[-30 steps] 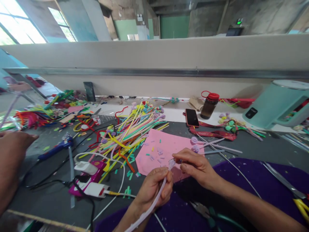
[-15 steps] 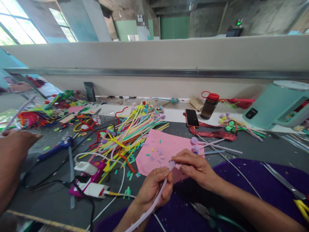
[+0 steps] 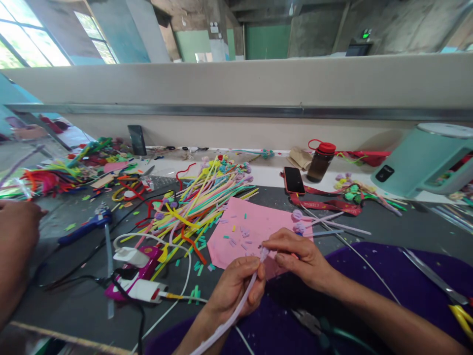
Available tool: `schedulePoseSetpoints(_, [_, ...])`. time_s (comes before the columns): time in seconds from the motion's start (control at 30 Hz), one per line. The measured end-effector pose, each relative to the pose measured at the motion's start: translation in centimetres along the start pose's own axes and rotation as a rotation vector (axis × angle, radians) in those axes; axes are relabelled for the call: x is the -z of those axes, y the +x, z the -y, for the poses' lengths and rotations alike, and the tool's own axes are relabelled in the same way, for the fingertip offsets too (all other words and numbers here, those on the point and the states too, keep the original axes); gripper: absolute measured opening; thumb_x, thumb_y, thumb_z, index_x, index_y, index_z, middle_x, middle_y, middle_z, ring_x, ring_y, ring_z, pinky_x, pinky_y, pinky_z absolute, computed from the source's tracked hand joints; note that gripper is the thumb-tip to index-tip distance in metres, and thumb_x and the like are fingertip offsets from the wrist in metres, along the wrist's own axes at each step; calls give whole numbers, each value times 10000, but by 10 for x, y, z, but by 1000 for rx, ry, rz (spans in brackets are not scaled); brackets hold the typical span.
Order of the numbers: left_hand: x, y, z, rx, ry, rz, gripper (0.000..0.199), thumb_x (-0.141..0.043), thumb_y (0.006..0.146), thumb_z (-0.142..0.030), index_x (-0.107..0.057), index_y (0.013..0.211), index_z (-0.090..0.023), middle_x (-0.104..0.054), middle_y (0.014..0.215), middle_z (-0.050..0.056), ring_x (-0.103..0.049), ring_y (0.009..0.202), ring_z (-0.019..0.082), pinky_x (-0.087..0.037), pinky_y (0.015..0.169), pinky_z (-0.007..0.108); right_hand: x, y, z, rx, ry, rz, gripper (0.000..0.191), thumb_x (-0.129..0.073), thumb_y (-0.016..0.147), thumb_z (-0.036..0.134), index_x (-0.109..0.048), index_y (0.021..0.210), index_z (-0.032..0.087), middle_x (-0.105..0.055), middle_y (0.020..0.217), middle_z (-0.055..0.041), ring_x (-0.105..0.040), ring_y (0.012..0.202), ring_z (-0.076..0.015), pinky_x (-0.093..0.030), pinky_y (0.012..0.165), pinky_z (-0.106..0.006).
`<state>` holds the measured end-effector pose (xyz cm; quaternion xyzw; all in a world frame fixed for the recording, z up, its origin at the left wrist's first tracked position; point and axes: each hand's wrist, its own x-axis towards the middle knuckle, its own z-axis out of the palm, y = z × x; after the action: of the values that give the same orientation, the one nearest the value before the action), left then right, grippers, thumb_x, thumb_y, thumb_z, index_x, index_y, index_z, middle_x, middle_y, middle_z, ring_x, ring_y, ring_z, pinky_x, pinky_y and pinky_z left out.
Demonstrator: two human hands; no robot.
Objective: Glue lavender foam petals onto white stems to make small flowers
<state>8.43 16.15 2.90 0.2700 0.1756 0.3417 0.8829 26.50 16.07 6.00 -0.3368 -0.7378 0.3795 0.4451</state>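
A lilac pipe cleaner (image 3: 236, 310) runs up through my left hand (image 3: 240, 286), which is closed around it near its upper end. My right hand (image 3: 299, 256) pinches at the twisted tip of that same pipe cleaner, thumb and forefinger bent. Both hands are just over the front edge of a pink sheet (image 3: 254, 217) scattered with short lilac, green and yellow snippets. Beside my right hand, two lilac pipe-cleaner flowers (image 3: 300, 228) with stems lie at the sheet's right edge.
Pliers (image 3: 308, 320) and scissors (image 3: 432, 276) lie on purple cloth (image 3: 354, 266). Left of the sheet are a heap of pipe cleaners (image 3: 199, 202), a magenta power strip (image 3: 148, 261) with cables, and a blue glue gun (image 3: 86, 227). Another person's hand (image 3: 18, 236) is at far left.
The other person's hand at the left has shifted left and downward with its lilac strand. My own hands stay almost where they were, still on the pipe cleaner.
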Motion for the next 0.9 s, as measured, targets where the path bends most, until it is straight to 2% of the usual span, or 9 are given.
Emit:
schedulePoseSetpoints(0.27, [-1,0,-1,5,-5,-38,258,-427,836,-199,-597,665,-105,-449,334,-31,-274,223,38,-246,252,128,0,-1,-1,2,-10,-7,275,-498,862,247,-601,1115,284,-575,968,-40,-533,898,-154,-433,782,-296])
schedulePoseSetpoints(0.43, [1,0,0,11,9,-11,264,-423,840,-198,-590,659,-105,-447,329,-31,-270,215,39,-241,248,129,0,-2,-3,10,-11,-12,292,-492,861,256,-586,1135,287,-575,963,-40,-527,889,-157,-430,771,-297])
schedulePoseSetpoints(0.57, [0,0,-1,-7,4,-2,273,-403,849,-191,-583,664,-104,-443,333,-32,-269,217,35,-240,257,125,-1,-5,-5,-73,61,-46,381,-502,849,277,-492,1229,278,-563,970,-36,-512,759,-130,-433,642,-250])
schedulePoseSetpoints(0.67, [-1,-1,-1,-13,5,20,284,-391,856,-188,-581,662,-103,-437,335,-33,-268,219,33,-242,267,127,-2,-6,-6,-124,109,-41,372,-492,852,302,-491,1223,272,-551,974,-36,-499,710,-117,-425,596,-231])
schedulePoseSetpoints(0.9, [-3,-1,-1,-23,5,16,301,-373,860,-176,-584,659,-100,-438,341,-30,-277,224,35,-254,269,127,-1,-4,-2,7,-17,14,348,-486,860,304,-525,1203,262,-589,986,-49,-529,880,-165,-421,768,-305])
